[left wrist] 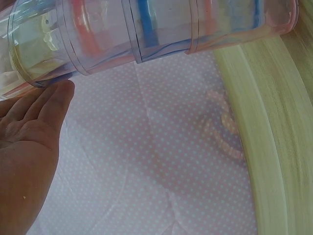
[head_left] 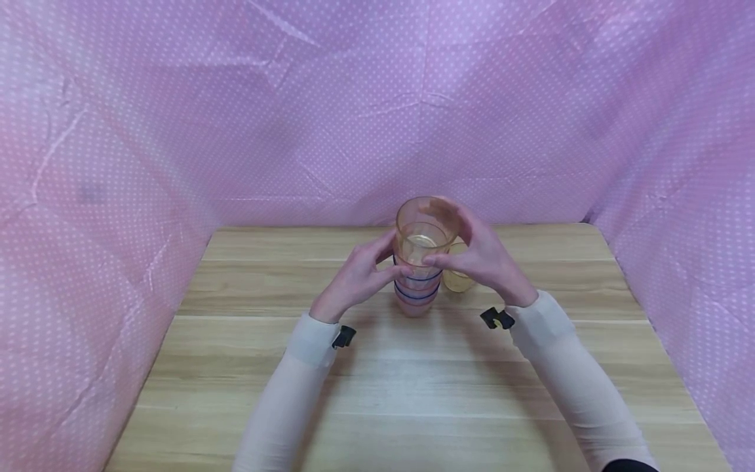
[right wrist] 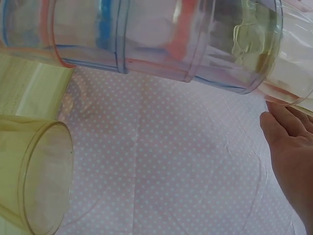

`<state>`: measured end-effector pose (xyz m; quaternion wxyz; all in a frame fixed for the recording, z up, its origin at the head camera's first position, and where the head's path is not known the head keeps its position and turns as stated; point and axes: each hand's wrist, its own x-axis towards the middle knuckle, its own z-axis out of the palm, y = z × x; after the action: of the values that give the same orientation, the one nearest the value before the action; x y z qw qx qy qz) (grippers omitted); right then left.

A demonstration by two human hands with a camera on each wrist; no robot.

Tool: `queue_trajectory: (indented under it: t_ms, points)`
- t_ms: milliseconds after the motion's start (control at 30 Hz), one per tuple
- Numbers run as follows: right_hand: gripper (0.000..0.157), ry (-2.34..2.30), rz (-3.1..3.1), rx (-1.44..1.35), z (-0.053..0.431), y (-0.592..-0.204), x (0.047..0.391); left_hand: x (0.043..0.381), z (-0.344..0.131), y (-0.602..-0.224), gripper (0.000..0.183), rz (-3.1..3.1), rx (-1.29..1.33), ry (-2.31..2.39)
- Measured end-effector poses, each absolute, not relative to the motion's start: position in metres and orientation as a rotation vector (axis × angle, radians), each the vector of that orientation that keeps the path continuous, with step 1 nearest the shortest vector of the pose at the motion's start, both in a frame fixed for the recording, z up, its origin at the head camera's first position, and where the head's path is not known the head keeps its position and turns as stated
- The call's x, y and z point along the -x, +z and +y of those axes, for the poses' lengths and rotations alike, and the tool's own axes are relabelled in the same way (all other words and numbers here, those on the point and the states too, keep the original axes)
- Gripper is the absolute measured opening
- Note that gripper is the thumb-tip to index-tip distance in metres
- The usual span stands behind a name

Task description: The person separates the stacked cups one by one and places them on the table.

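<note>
Below the fingers [left wrist: 57, 103] I see a pale wood-grain table [head_left: 401, 406] catching soft light; beyond them and to either side hangs creased pink cloth [head_left: 330, 131] with white dots.

A cup stack [head_left: 419, 280] is between left hand [head_left: 364, 272] and right hand [head_left: 485, 252], a single cup [head_left: 459, 282] beneath the latter.

Curtained-off booth: pink dotted cloth [head_left: 354, 98] around three sides, wood-grain table [head_left: 389, 393].
</note>
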<state>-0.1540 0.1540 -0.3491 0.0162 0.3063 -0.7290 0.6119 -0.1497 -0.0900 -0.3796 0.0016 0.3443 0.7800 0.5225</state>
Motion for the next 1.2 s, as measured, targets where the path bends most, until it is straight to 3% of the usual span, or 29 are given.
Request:
queue_trajectory:
  t_ms: [867, 1200]
  points:
    - [0.096, 1.952, -2.057, -1.007, 0.155, -0.334, 0.149, 0.150, -0.088, -0.381, 0.079, 2.480, -1.049, 1.625]
    - [0.088, 1.978, -1.921, -1.025, 0.162, -0.328, 0.148, 0.149, -0.088, -0.381, 0.078, 2.488, -1.033, 1.618]
